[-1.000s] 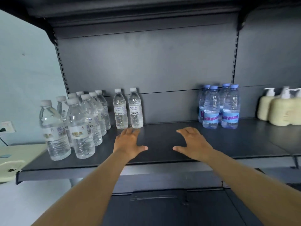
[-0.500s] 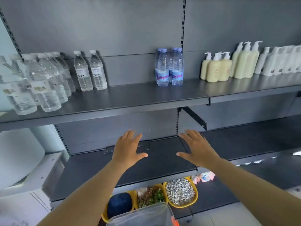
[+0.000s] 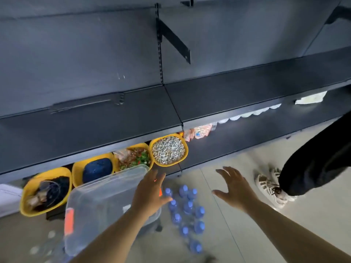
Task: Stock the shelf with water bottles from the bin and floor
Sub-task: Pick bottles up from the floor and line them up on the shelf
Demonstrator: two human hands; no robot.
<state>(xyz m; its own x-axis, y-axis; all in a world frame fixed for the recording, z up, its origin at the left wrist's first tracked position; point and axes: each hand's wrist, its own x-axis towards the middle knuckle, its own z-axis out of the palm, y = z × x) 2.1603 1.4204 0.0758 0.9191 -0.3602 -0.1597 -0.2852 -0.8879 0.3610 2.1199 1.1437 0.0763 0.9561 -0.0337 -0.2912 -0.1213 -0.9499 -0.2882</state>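
From the head view, our gaze has dropped from the stocked upper shelf to the floor. Our left hand (image 3: 150, 194) and right hand (image 3: 234, 188) hover spread and empty above the blue-capped clear water bottles (image 3: 187, 211), just right of the clear plastic bin (image 3: 100, 205). Bare floor lies right of them; the dark metal shelf (image 3: 114, 118) edge overhangs beyond.

Even soft light, motion blur thruout, wide-angle bend at edges.
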